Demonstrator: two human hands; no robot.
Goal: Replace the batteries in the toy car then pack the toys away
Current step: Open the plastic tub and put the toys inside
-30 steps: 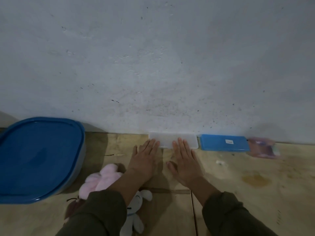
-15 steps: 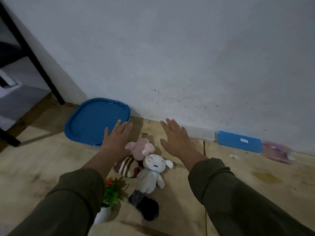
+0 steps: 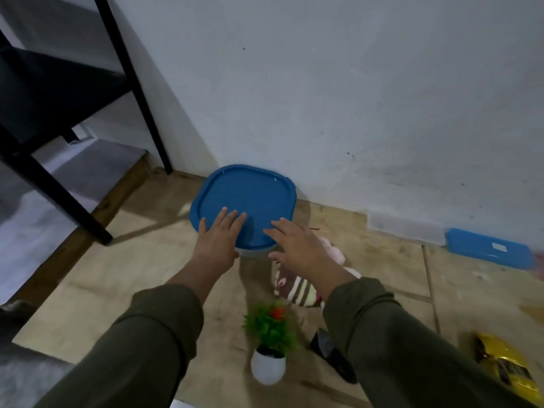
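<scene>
Reaching left hand (image 3: 217, 242), right hand (image 3: 297, 245), fingers spread, over blue lid (image 3: 244, 195)

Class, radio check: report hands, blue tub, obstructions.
Both hands open, empty: left hand and right hand spread over the blue lid. Tub lid on. Plush toys and potted plant beside it, unpacked.

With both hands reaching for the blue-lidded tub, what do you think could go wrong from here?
1. The right sleeve hangs close above the small potted plant; pulling back may tip it.
2. The blue-lidded tub sits close to the plush toys; dragging it nearer could push them.
</scene>
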